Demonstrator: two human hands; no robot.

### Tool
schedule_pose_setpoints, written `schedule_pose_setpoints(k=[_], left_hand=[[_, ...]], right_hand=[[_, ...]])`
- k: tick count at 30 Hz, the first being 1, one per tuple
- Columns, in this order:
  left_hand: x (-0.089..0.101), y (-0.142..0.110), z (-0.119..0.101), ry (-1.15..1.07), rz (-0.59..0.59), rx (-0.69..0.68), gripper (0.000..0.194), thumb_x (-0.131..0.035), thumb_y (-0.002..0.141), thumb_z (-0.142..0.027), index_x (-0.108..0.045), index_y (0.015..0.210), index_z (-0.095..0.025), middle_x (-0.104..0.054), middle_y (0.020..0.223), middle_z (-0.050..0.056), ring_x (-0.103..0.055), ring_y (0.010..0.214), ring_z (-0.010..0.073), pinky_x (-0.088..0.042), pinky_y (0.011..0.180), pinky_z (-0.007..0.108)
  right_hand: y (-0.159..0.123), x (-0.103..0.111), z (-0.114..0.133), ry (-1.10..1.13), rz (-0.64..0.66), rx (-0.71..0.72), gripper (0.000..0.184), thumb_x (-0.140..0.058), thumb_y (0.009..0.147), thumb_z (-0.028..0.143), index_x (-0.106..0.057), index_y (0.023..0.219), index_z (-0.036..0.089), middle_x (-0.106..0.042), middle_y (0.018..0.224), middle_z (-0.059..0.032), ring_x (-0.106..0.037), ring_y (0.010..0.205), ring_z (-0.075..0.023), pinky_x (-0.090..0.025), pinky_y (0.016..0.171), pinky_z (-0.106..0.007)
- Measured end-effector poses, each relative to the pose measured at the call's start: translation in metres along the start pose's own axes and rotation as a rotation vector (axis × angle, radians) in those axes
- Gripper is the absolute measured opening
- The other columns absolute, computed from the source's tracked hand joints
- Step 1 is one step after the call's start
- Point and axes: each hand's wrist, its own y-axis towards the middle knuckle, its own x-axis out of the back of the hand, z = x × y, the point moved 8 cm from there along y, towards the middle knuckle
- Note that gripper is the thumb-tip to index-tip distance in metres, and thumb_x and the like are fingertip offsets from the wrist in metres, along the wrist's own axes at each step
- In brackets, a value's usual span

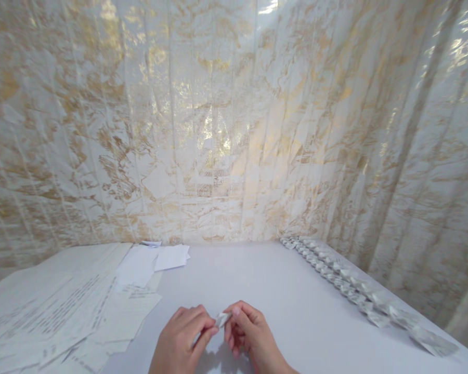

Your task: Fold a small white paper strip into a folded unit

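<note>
A small folded piece of paper (222, 320), whitish grey, is held just above the white table near its front. My left hand (185, 332) pinches its left end between thumb and fingertips. At the other end, my right hand (247, 330) grips it between thumb and index finger, the remaining fingers curled beneath. The fingertips cover both ends of the paper, so its full shape is partly hidden.
Printed sheets (62, 306) lie spread over the left of the white table (237, 275), with blank white paper slips (171, 257) behind them. Rows of folded paper pieces (343, 280) run along the right edge. A patterned curtain (218, 130) hangs at the back.
</note>
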Motion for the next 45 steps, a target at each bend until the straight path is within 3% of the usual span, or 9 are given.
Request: schedule_pose_setpoints(k=[2,5,11,17,24,34,40,45], left_hand=[[-0.001,0.0,0.007,-0.093,-0.006,0.051,0.016,-0.063,0.091,-0.04,-0.075,0.09,-0.03,-0.075,0.086,0.0,-0.066,0.08,0.0215,-0.045,0.079,0.03],[-0.009,-0.002,0.022,-0.335,-0.015,0.203,0.026,-0.067,0.086,-0.038,-0.073,0.109,-0.029,-0.078,0.098,0.002,-0.069,0.086,0.0233,-0.05,0.083,0.031],[-0.017,-0.002,0.03,-0.477,-0.016,0.253,0.016,-0.066,0.083,-0.033,-0.074,0.09,-0.021,-0.074,0.088,0.003,-0.067,0.078,0.0223,-0.053,0.077,0.031],[-0.017,-0.003,0.037,-0.468,-0.032,0.289,0.018,-0.066,0.083,-0.032,-0.073,0.093,-0.02,-0.074,0.087,0.004,-0.067,0.082,0.0234,-0.052,0.08,0.032],[-0.024,-0.008,0.04,-0.48,-0.064,0.314,0.017,-0.068,0.081,-0.037,-0.069,0.087,-0.02,-0.071,0.079,0.002,-0.067,0.078,0.0235,-0.052,0.076,0.032],[-0.014,-0.008,0.026,-0.409,-0.093,0.229,0.015,-0.065,0.085,-0.038,-0.067,0.084,-0.023,-0.066,0.079,0.0,-0.063,0.081,0.0222,-0.049,0.078,0.03],[-0.018,-0.009,0.024,-0.434,-0.063,0.25,0.023,-0.064,0.088,-0.046,-0.065,0.084,-0.023,-0.065,0.079,0.0,-0.062,0.08,0.022,-0.047,0.078,0.031],[-0.022,-0.009,0.023,-0.519,-0.041,0.283,0.024,-0.065,0.087,-0.043,-0.062,0.077,-0.022,-0.061,0.075,-0.002,-0.059,0.077,0.0203,-0.045,0.075,0.03]], right_hand=[[0.0,-0.001,-0.001,0.047,0.014,-0.01,0.056,-0.08,0.068,0.068,-0.069,0.083,0.015,-0.065,0.059,-0.0027,-0.055,0.047,-0.0125,-0.035,0.039,-0.019],[-0.001,0.001,0.003,0.058,-0.006,0.029,0.049,-0.087,0.064,0.059,-0.071,0.081,0.016,-0.066,0.059,-0.0017,-0.059,0.053,-0.0144,-0.039,0.045,-0.02],[0.0,0.006,0.012,-0.129,-0.014,0.08,0.031,-0.085,0.069,0.045,-0.076,0.077,0.016,-0.065,0.061,-0.0004,-0.054,0.055,-0.0125,-0.039,0.055,-0.025],[-0.002,0.004,0.015,-0.139,0.034,0.099,0.029,-0.085,0.068,0.038,-0.076,0.089,0.02,-0.065,0.072,0.001,-0.051,0.055,-0.0107,-0.036,0.056,-0.024],[-0.005,0.003,0.011,-0.184,0.019,0.12,0.031,-0.086,0.066,0.043,-0.077,0.082,0.018,-0.062,0.067,0.0013,-0.044,0.052,-0.0089,-0.032,0.054,-0.023],[-0.008,-0.001,0.021,-0.147,0.025,0.103,0.022,-0.087,0.068,0.037,-0.079,0.08,0.02,-0.066,0.076,-0.0021,-0.052,0.061,-0.0126,-0.038,0.057,-0.024],[-0.006,0.002,0.018,-0.195,-0.011,0.137,0.04,-0.084,0.071,0.055,-0.074,0.074,0.016,-0.06,0.061,0.0013,-0.047,0.056,-0.0112,-0.036,0.057,-0.025],[-0.005,0.0,0.013,-0.145,0.011,0.141,0.046,-0.084,0.07,0.06,-0.067,0.071,0.017,-0.056,0.058,0.004,-0.045,0.054,-0.0104,-0.035,0.056,-0.024]])
